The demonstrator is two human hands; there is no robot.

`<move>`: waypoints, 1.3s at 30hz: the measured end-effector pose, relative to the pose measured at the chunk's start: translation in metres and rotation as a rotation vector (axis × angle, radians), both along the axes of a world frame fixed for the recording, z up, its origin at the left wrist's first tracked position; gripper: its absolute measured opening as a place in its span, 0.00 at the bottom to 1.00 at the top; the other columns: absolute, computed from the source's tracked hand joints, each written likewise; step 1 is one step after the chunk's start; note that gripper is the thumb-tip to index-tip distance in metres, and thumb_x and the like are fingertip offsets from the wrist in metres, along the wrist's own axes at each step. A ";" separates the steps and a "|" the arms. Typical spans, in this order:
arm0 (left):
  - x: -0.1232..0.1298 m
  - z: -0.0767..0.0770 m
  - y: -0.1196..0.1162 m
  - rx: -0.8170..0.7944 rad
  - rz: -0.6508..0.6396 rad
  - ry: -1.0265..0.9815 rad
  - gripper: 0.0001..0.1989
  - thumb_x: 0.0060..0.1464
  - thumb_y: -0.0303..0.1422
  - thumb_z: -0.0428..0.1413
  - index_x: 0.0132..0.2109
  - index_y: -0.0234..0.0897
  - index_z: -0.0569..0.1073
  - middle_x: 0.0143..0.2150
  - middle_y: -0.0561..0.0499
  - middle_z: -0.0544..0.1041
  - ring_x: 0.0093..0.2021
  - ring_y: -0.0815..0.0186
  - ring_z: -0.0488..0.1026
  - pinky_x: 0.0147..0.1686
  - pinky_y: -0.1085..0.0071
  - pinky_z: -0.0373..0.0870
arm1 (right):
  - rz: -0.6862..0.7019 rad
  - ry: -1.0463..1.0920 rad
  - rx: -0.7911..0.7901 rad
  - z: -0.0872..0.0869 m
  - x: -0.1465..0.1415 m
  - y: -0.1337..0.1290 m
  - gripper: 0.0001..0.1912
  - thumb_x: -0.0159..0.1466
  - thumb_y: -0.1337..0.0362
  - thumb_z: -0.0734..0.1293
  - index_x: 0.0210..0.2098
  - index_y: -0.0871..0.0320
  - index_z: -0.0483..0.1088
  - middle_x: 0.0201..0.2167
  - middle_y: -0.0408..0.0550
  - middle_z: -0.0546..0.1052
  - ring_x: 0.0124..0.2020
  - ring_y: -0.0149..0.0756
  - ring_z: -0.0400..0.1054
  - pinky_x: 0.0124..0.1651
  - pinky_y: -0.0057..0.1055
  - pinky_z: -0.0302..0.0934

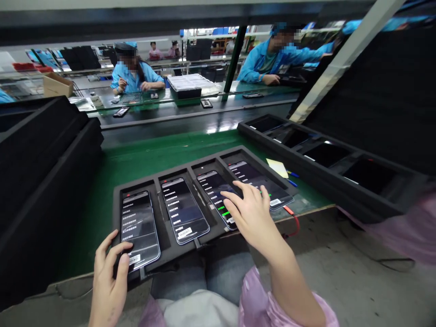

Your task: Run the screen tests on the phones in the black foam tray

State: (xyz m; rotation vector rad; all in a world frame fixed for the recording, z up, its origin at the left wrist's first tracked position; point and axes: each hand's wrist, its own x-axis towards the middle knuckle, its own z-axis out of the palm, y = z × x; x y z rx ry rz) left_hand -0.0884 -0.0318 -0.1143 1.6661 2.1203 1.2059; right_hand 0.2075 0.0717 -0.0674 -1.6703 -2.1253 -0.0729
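A black foam tray [117, 200] lies across the front of the bench, with several smartphones side by side in its slots, screens lit with lists of text. My left hand [111, 268] is at the lower left corner of the leftmost smartphone [140, 218], fingers spread, fingertips at its edge and lower screen. Fingers apart, my right hand [250, 206] reaches over the third smartphone [213, 186], which shows green lines of text; whether a fingertip touches the glass I cannot tell. Between them rests the second smartphone [184, 209]. Partly behind my right hand is the rightmost smartphone [250, 175].
Black foam trays [41, 181] are stacked at left. Another foam tray [316, 168] with dark-screened phones stands at right. Yellow paper [277, 168], blue pens [292, 182] and a red cable [297, 222] lie nearby. Behind a conveyor [163, 120], people [134, 75] in blue work.
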 end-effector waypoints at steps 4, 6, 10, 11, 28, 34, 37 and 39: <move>-0.006 -0.002 0.001 -0.010 -0.025 0.028 0.15 0.54 0.46 0.45 0.41 0.44 0.70 0.55 0.46 0.63 0.58 0.52 0.58 0.57 0.45 0.52 | 0.024 0.074 -0.105 -0.002 0.018 -0.001 0.25 0.68 0.54 0.46 0.40 0.52 0.73 0.50 0.53 0.67 0.56 0.45 0.57 0.61 0.59 0.41; -0.006 -0.002 0.002 0.020 -0.020 0.026 0.17 0.53 0.47 0.46 0.44 0.44 0.68 0.55 0.45 0.64 0.58 0.52 0.59 0.57 0.45 0.52 | 0.052 0.134 -0.127 -0.001 0.024 -0.005 0.26 0.68 0.55 0.46 0.34 0.53 0.72 0.49 0.52 0.68 0.56 0.43 0.57 0.62 0.58 0.40; 0.001 0.001 0.004 0.058 0.026 -0.048 0.21 0.52 0.49 0.46 0.48 0.43 0.64 0.56 0.44 0.63 0.59 0.51 0.58 0.58 0.44 0.50 | 0.062 0.195 -0.104 0.001 0.030 -0.009 0.25 0.68 0.53 0.46 0.37 0.51 0.72 0.50 0.51 0.67 0.57 0.43 0.57 0.62 0.58 0.38; 0.003 0.003 0.004 0.047 0.037 -0.065 0.22 0.52 0.49 0.46 0.49 0.43 0.64 0.56 0.44 0.62 0.59 0.51 0.57 0.58 0.44 0.50 | 0.058 0.192 -0.103 0.001 0.029 -0.009 0.24 0.68 0.53 0.46 0.41 0.50 0.72 0.50 0.51 0.67 0.58 0.43 0.56 0.62 0.58 0.38; 0.007 0.002 0.006 0.053 0.071 -0.095 0.27 0.50 0.51 0.47 0.52 0.40 0.62 0.58 0.42 0.62 0.60 0.51 0.56 0.60 0.47 0.48 | 0.041 0.131 -0.176 0.001 0.022 -0.008 0.22 0.69 0.57 0.48 0.39 0.52 0.71 0.52 0.52 0.66 0.59 0.41 0.55 0.63 0.57 0.39; 0.005 0.002 0.004 0.039 0.079 -0.101 0.27 0.50 0.51 0.48 0.52 0.40 0.62 0.58 0.43 0.62 0.60 0.52 0.57 0.60 0.47 0.48 | 0.032 0.140 -0.168 0.001 0.023 -0.011 0.22 0.69 0.57 0.48 0.35 0.54 0.70 0.51 0.53 0.67 0.58 0.42 0.56 0.63 0.57 0.39; 0.006 0.002 0.004 0.029 0.085 -0.106 0.27 0.50 0.50 0.48 0.52 0.40 0.62 0.58 0.43 0.62 0.60 0.51 0.56 0.60 0.47 0.48 | 0.041 0.145 -0.175 0.001 0.024 -0.013 0.22 0.69 0.56 0.48 0.36 0.53 0.70 0.51 0.52 0.67 0.58 0.42 0.55 0.62 0.57 0.39; 0.006 0.002 0.005 0.046 0.087 -0.107 0.26 0.50 0.50 0.49 0.52 0.41 0.63 0.57 0.43 0.63 0.59 0.51 0.57 0.60 0.46 0.48 | 0.052 0.148 -0.162 0.001 0.026 -0.014 0.21 0.68 0.56 0.48 0.37 0.52 0.71 0.51 0.51 0.67 0.58 0.42 0.55 0.62 0.57 0.39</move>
